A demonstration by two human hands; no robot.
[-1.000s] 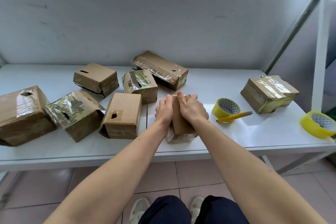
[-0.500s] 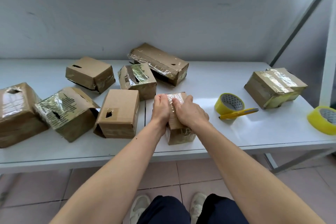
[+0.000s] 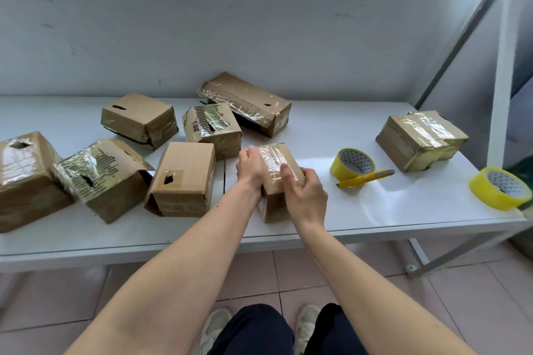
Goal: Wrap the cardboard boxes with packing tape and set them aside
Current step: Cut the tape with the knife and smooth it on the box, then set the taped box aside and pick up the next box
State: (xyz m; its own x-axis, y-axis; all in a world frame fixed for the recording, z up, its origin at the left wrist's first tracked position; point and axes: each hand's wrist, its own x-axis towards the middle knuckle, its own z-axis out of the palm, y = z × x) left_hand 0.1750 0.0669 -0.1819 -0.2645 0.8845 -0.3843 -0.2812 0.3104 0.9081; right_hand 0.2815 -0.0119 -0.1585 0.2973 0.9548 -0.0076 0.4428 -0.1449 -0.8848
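The white bench (image 3: 375, 219) carries taped cardboard boxes along its left and far side, with one more taped box (image 3: 419, 140) at far right. The small box (image 3: 278, 179) being worked stands near the front edge at centre, its top glossy with clear tape. It looks light and fairly stiff, though the walls would likely dent under a hard squeeze, and the tape may be slick, so the bare cardboard sides seem the better hold. The left hand (image 3: 250, 168) curls against its left side; the right hand (image 3: 302, 192) wraps the near right corner, thumb on top. Just right lie a yellow tape roll (image 3: 352, 165) and a yellow cutter (image 3: 366, 178).
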